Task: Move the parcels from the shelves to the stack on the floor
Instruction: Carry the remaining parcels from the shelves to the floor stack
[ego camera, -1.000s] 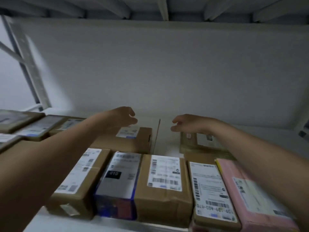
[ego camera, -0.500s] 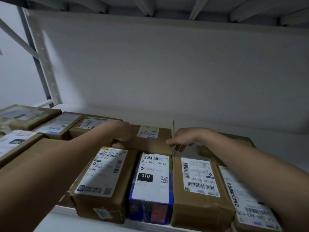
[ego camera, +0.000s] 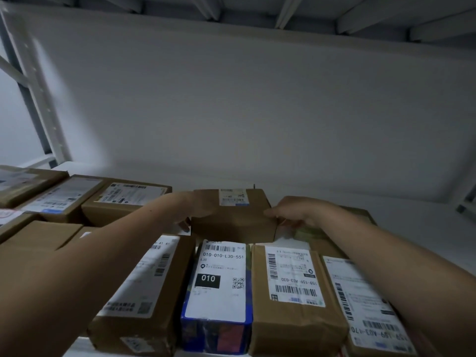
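Note:
A brown cardboard parcel point(ego camera: 233, 219) with a small white label sits in the back row of the white shelf point(ego camera: 412, 228). My left hand point(ego camera: 192, 211) grips its left side, fingers curled round the lower left corner. My right hand point(ego camera: 293, 212) grips its right side at the front corner. The parcel's front face tilts toward me. In front of it lies a row of parcels: a brown one point(ego camera: 144, 287), a blue one marked 010 point(ego camera: 219, 287), and a brown one point(ego camera: 291, 287) with a barcode label.
More brown parcels point(ego camera: 128, 199) fill the shelf's left side. Another brown parcel point(ego camera: 365, 300) lies at the right front, and a flat one point(ego camera: 316, 235) sits behind it under my right hand. A grey upright post point(ego camera: 28, 99) stands at left. The shelf above hangs close overhead.
Both hands have come down from above onto the two sides of the back-row parcel and taken hold of it. The view has shifted left and closer.

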